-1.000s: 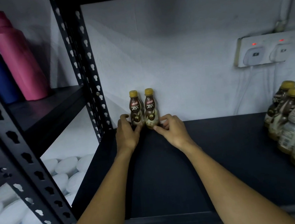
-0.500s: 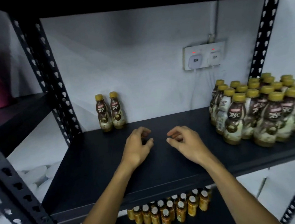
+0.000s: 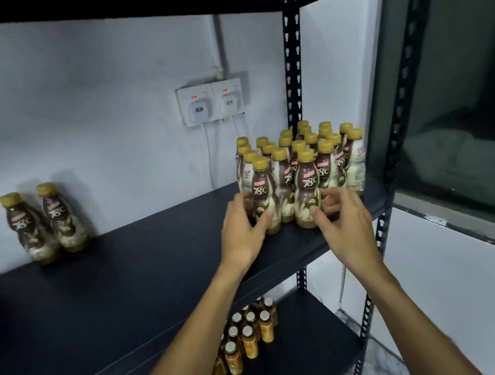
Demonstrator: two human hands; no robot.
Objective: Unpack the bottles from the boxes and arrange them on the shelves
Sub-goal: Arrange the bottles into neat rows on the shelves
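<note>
- Black shelf point(image 3: 128, 293): pair of bottles point(image 3: 46, 222) upright at 9 o'clock, against the wall point(image 3: 92, 112); counted as placed.
- Tight cluster of bottles point(image 3: 323, 160) at 2 o'clock; apparently waiting to be spread out.
- Bare left hand point(image 3: 244, 227): thumb and fingers curled round front-left bottle point(image 3: 263, 191).
- Bare right hand point(image 3: 346, 225): apart from the left, thumb touching front-right bottle point(image 3: 308, 186); grip unclear through blur.
- Dark lower shelf point(image 3: 305, 350), 6 o'clock: small bottles point(image 3: 248, 341) ranged.
- Boxes: none visible.
- Progress, as judged: unpacking largely done here, arranging barely begun.
</note>
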